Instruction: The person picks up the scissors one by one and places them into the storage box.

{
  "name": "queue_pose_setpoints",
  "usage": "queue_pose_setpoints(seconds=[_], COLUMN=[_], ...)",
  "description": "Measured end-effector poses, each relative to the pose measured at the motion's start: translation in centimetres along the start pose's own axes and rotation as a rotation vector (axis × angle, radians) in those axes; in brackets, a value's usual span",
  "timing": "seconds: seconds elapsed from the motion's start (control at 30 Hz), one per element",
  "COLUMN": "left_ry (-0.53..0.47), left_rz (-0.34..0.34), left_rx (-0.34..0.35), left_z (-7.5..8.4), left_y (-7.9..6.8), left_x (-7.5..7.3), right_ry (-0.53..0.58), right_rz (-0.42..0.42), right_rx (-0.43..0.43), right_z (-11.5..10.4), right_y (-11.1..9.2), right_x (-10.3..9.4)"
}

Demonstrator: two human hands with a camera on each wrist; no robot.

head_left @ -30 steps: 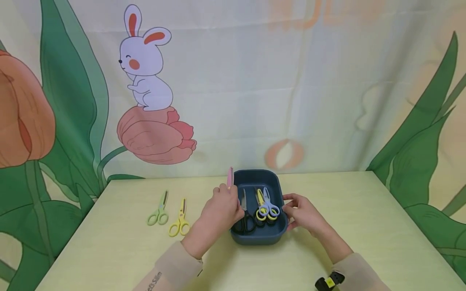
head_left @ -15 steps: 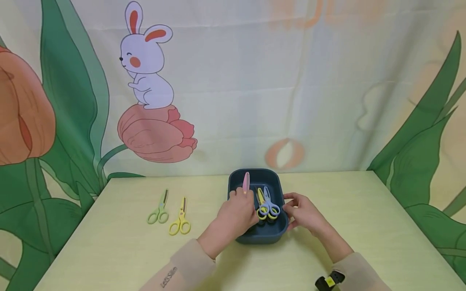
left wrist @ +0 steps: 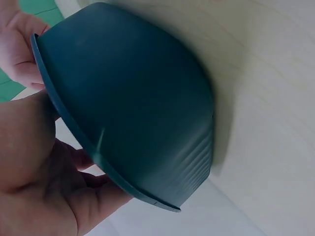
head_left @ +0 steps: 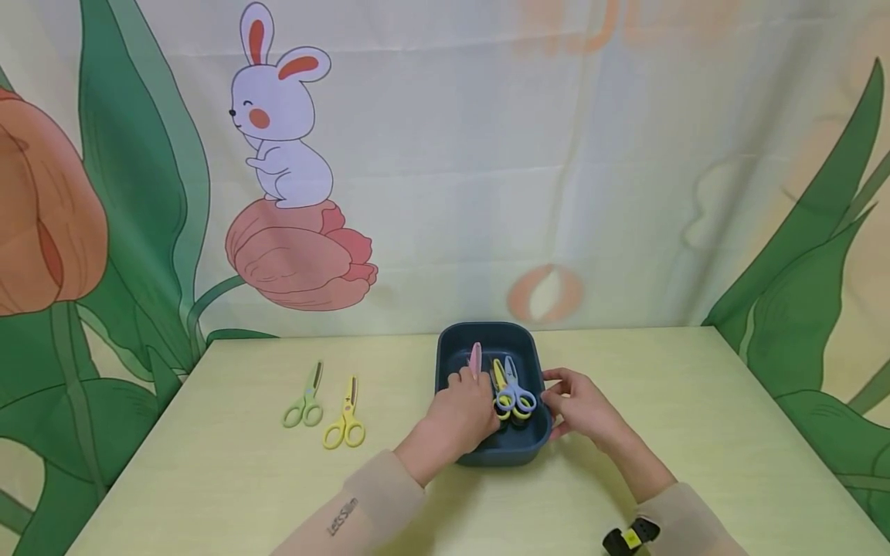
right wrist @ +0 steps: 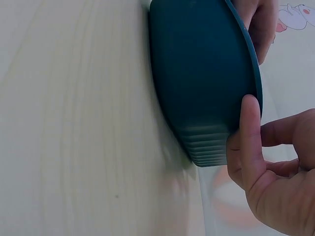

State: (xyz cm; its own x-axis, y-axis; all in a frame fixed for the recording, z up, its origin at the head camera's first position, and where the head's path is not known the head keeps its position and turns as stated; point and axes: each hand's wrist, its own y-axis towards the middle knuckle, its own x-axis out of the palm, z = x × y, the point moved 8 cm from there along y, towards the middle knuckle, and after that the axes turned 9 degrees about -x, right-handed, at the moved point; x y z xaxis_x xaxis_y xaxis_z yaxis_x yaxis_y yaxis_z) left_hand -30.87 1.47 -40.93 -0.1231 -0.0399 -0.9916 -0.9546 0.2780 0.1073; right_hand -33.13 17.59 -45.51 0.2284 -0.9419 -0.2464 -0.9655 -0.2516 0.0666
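Note:
Inside the dark blue plastic bin (head_left: 511,455), my left hand (head_left: 462,413) is low on the left and grips a pair of pink scissors (head_left: 476,357), blades pointing away from me. Its handles are hidden by the hand. Right beside my fingers lie light blue scissors (head_left: 515,395) overlapping yellow scissors (head_left: 497,374), with black handles partly showing underneath. My right hand (head_left: 580,405) holds the bin's right wall at the rim, thumb and fingers on either side of it, as the right wrist view shows.
Green scissors (head_left: 303,408) and a second pair of yellow scissors (head_left: 345,428) lie on the pale wooden table (head_left: 229,479), left of the bin. A printed cloth backdrop (head_left: 445,193) hangs along the table's back edge. A black and yellow strap (head_left: 630,536) sits at the right cuff.
My left hand has moved right and down into the bin with the pink scissors, and it now covers the black scissors on that side. The right hand has stayed on the bin's wall.

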Motion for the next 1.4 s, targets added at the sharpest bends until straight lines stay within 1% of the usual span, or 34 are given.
queue_pose_setpoints(seconds=[0.2, 0.27, 0.37, 0.5, 0.6, 0.73, 0.83, 0.9, 1.03, 1.2, 1.4], left_ry=[0.05, 0.065, 0.067, 0.037, 0.027, 0.037, 0.033, 0.025, -0.009, -0.032, -0.063], left_rz=[-0.013, -0.03, -0.09, -0.181, -0.22, -0.252, -0.261, -0.253, -0.241, -0.243, -0.176], left_rx=[0.015, 0.017, 0.006, -0.017, -0.019, -0.01, -0.01, -0.013, -0.023, -0.015, 0.037], left_z=[0.2, 0.3, 0.2, 0.2, 0.2, 0.3, 0.4, 0.3, 0.1, -0.1, -0.6], left_y=[0.1, 0.3, 0.4, 0.5, 0.7, 0.9, 1.1, 1.3, 1.4, 1.1, 0.9], left_x=[0.7, 1.0, 1.4, 2.1, 2.6, 3.3, 3.6, 3.6, 3.5, 3.2, 1.8], right_ry=[-0.004, -0.008, -0.015, -0.017, -0.016, -0.018, -0.016, -0.014, -0.016, -0.02, -0.016], right_rz=[0.002, 0.004, 0.005, 0.008, 0.009, 0.003, 0.002, 0.005, 0.009, 0.005, 0.004], right_rx=[-0.002, -0.003, -0.004, 0.005, 0.009, 0.006, 0.01, 0.016, 0.016, 0.009, 0.003], right_z=[0.0, 0.0, -0.1, 0.1, 0.3, 0.3, 0.3, 0.4, 0.4, 0.5, 0.4], right_y=[0.0, 0.0, 0.0, 0.0, 0.0, 0.1, 0.1, 0.1, 0.2, 0.2, 0.1], right_x=[0.0, 0.0, 0.0, -0.1, -0.1, -0.1, -0.1, -0.1, -0.2, -0.2, -0.1])
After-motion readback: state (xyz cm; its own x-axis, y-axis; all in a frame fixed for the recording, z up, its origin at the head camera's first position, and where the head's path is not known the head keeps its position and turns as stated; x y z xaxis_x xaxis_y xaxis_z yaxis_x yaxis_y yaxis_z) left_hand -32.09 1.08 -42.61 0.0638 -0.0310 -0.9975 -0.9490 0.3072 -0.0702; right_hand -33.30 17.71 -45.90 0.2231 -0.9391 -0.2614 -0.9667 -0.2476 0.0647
